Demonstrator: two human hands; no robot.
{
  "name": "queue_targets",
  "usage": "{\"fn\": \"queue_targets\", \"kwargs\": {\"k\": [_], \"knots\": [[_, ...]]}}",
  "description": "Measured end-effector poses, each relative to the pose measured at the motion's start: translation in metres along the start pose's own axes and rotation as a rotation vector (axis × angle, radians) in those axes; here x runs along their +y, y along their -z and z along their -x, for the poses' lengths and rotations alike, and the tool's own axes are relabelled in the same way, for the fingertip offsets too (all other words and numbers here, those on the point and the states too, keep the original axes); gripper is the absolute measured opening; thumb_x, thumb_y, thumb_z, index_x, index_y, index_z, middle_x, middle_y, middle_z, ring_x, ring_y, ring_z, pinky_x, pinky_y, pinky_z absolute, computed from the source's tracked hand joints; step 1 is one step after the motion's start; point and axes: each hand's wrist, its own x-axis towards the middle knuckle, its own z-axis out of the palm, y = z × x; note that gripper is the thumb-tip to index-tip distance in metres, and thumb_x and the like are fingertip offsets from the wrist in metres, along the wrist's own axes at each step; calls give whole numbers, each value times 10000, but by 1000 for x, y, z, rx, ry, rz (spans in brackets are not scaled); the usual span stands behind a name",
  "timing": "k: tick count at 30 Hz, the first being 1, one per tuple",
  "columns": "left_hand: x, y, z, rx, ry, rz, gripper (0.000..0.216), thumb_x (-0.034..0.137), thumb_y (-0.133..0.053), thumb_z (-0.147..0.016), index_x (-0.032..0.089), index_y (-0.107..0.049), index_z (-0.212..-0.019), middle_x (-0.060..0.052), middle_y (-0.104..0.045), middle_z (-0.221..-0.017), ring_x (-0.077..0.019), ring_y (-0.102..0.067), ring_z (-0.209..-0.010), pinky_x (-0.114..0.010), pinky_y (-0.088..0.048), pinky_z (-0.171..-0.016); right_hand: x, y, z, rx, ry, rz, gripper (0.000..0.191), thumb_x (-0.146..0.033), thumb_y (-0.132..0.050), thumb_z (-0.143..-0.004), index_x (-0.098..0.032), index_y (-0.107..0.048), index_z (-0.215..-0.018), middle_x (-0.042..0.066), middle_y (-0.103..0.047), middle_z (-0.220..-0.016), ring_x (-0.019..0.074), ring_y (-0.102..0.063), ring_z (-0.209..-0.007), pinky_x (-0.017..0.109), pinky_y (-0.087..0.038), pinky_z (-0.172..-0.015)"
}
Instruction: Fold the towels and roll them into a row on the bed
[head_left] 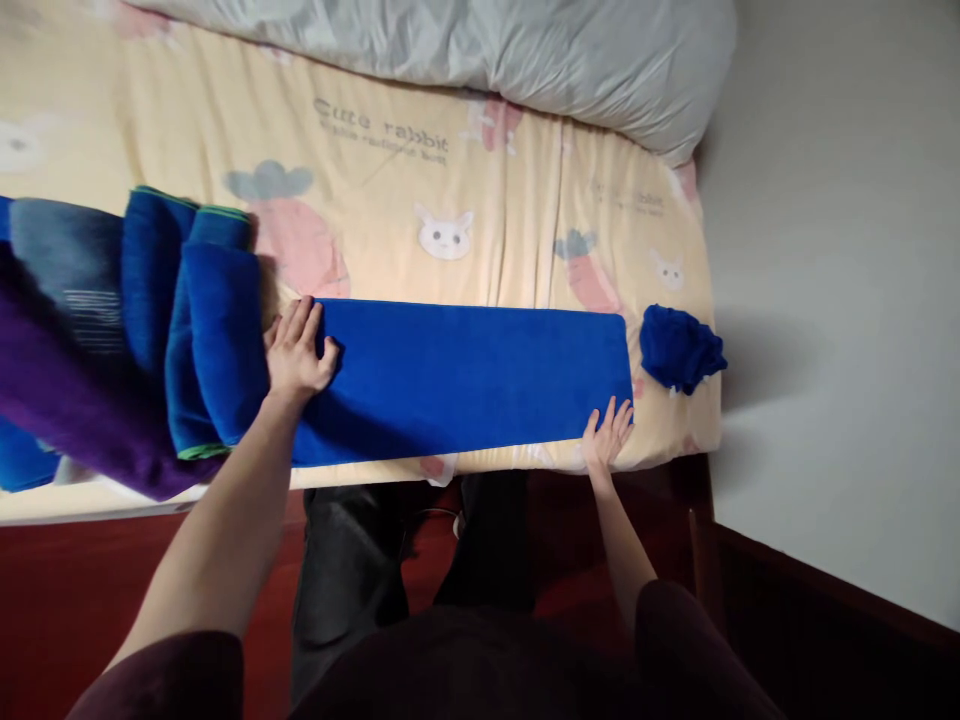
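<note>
Blue cloth (480, 370) flat on bedsheet (382, 225), along near edge. Person's left hand (298, 350) and right hand (608, 432) lie spread at opposite ends, grasping nothing (light, even outward pressure probably smooths it best).

head cam: looks fwd & down from above, pretty near blue cloth (472, 375) & bed (517, 225).

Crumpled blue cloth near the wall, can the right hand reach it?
Likely yes: the right hand lies on the flat blue cloth close by, and nothing visible blocks the crumpled blue cloth.
</note>
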Motion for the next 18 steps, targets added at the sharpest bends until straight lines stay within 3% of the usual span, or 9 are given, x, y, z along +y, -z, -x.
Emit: {"fn": "queue_targets", "kwargs": {"k": [8, 13, 18], "knots": [[0, 0, 0, -19, -3, 27, 683, 432, -434, -1000, 30, -403, -1551, -151, -306, -1686, -273, -222, -1574, -499, -96, -1285, -5, -1, -3, 81, -149, -68, 757, -475, -248, -1026, -7, -270, -1620, 244, -206, -1696, 354, -152, -1602, 599, -160, -1276], [8, 6, 4, -51, -15, -26, 672, 393, -386, -1024, 8, -357, -1573, -197, -263, -1691, -263, -190, -1589, -480, -76, -1293, -4, -4, -2, 138, -138, -107, 733, -454, -286, -1018, -26, -311, -1612, 237, -258, -1682, 360, -199, -1591, 622, -178, -1265], [32, 11, 51, -68, 74, -79, 714, 426, -291, -1041, -18, -282, -1601, -228, -170, -1706, -294, -80, -1612, -520, -93, -1291, -1, -7, -2, 188, -130, -145, 724, -446, -312, -1007, -21, -363, -1591, 236, -305, -1664, 363, -233, -1581, 612, -188, -1266]]}}
